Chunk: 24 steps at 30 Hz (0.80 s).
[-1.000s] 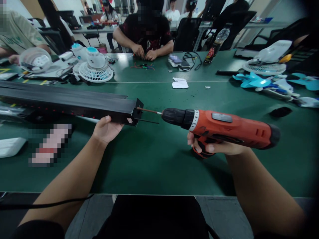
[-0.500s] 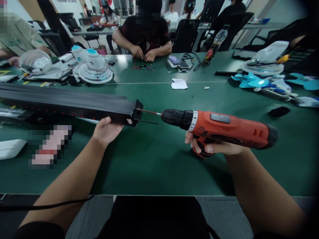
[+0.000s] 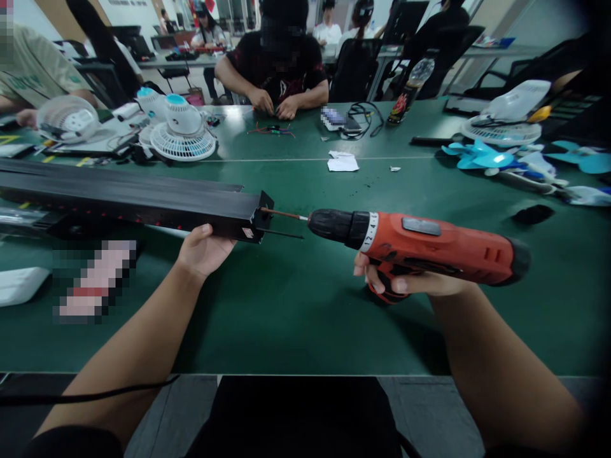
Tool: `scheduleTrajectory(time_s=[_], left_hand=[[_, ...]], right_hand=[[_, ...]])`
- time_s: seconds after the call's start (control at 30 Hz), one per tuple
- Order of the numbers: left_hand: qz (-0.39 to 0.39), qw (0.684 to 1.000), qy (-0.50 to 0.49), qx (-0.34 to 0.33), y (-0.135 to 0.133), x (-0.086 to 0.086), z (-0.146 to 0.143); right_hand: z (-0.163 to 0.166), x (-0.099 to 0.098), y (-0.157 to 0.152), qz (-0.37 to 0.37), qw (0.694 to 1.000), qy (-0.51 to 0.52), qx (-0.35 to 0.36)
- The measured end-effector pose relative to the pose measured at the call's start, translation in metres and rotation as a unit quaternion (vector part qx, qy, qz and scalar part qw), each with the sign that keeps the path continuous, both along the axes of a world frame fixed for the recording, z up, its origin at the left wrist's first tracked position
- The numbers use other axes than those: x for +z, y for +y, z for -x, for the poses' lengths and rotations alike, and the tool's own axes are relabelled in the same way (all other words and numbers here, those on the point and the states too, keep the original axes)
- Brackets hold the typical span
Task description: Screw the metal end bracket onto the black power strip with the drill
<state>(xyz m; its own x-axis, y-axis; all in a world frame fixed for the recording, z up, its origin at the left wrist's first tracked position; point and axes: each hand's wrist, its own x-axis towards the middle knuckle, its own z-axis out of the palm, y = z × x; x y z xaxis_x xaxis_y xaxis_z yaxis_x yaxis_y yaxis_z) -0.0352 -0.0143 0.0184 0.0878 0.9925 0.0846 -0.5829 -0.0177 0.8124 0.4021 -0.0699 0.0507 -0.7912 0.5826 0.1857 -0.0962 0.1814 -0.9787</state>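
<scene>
Green table [image 3: 286,318] — white fans [image 3: 184,137], paper scraps [image 3: 342,163], perhaps blue blades [image 3: 480,156]

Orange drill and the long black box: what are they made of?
The orange drill in the right hand looks like matte moulded plastic, with vent slots; its bit looks metal, glinting. The long black box, held by the left hand, seems painted metal: straight edges, faint sheen; possibly plastic.

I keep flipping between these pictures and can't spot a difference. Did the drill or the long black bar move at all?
Nothing really changed. The left hand still grips the end of the black bar. The right hand still holds the drill, with its bit pressed against the bar's end. Only the camera view drifted a tiny bit.
</scene>
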Motion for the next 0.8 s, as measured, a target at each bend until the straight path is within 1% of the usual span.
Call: scheduleTrajectory(time_s=[0.17,0.27,0.43,0.67,0.8], left_hand=[[-0.005,1.0,-0.011,-0.011,0.0002,-0.0007,0.0004],[0.006,1.0,-0.009,-0.011,0.0002,-0.0009,0.0007],[0.021,1.0,-0.009,-0.007,0.0003,-0.0011,0.0011],[0.006,1.0,-0.021,-0.01,-0.0001,-0.003,0.0006],[0.003,1.0,-0.013,0.0,0.001,-0.0062,0.0025]], right_hand=[[0.0016,-0.001,0.0,-0.006,1.0,0.014,-0.015],[0.0004,-0.0033,0.0001,-0.003,1.0,0.023,-0.005],[-0.0043,-0.0073,0.0,0.004,1.0,-0.001,0.003],[0.0039,-0.0011,-0.0034,-0.01,0.999,0.028,-0.021],[0.0028,-0.0031,-0.0023,-0.011,0.999,0.038,-0.02]])
